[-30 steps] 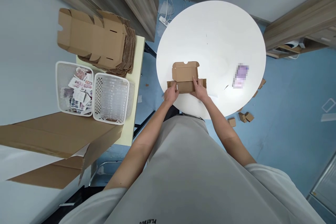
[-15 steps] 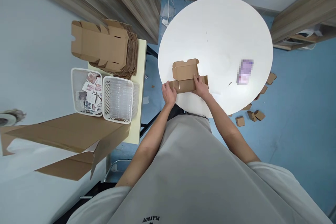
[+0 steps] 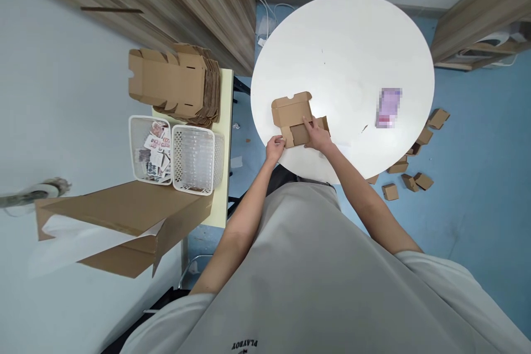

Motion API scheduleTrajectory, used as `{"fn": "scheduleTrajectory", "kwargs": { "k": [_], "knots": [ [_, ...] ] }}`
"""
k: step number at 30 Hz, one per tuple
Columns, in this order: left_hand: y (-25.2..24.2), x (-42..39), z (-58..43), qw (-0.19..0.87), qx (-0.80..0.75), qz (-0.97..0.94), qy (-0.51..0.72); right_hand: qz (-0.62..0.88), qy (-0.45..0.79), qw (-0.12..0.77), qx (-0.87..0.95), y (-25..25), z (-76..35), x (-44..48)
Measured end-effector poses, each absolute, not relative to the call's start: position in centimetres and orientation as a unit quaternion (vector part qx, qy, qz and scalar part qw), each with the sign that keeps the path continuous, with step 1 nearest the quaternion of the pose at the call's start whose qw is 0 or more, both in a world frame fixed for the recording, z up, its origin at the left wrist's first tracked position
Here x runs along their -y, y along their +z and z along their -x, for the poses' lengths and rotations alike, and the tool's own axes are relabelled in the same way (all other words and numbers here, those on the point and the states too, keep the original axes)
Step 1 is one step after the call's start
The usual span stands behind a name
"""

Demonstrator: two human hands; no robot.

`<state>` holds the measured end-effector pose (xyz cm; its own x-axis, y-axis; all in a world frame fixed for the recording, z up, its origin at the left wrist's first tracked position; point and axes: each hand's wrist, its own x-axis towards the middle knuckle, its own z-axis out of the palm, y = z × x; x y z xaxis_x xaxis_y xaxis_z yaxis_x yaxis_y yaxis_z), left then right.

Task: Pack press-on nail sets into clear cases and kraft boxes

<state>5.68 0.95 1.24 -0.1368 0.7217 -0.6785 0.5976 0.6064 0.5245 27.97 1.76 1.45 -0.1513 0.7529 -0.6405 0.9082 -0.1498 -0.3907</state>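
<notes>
A brown cardboard box (image 3: 291,111), partly folded, lies on the near left part of the round white table (image 3: 352,27). Its lid panel lies flat on the side away from me. At the box's left end, my left hand (image 3: 275,149) grips the folded-in end flap with its fingers pressed together. My right hand (image 3: 317,134) holds the right end, with a finger reaching over the inner panel and the right flap standing beside it.
A stack of flat cardboard (image 3: 166,77) and two white baskets (image 3: 150,121) (image 3: 193,131) stand on a side table (image 3: 226,149) at left. Below them is a large open carton (image 3: 124,204). Several small boxes (image 3: 390,192) lie on the floor at right. A blurred purple item (image 3: 389,106) is on the round table.
The left flap, stretched outward before, is now folded inward. My left hand has moved slightly right with it. My right hand stays at the box, and the view has shifted a little.
</notes>
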Motion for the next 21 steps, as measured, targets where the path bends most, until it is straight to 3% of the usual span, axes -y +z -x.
{"fn": "scheduleTrajectory", "kwargs": {
  "k": [10, 16, 21],
  "knots": [
    [1.9, -1.1, -7.3, 0.356, -0.77, -0.526, -0.055, -0.624, -0.428, 0.081, -0.649, 1.5, -28.5, -1.0],
    [2.0, -0.9, -7.9, 0.325, -0.755, -0.564, -0.079, -0.717, -0.351, -0.089, -0.595, 2.7, -30.7, 1.3],
    [1.9, -0.9, -8.3, 0.319, -0.76, -0.56, -0.084, -0.808, -0.345, -0.019, -0.476, 2.7, -33.1, 2.0]
  ]
}}
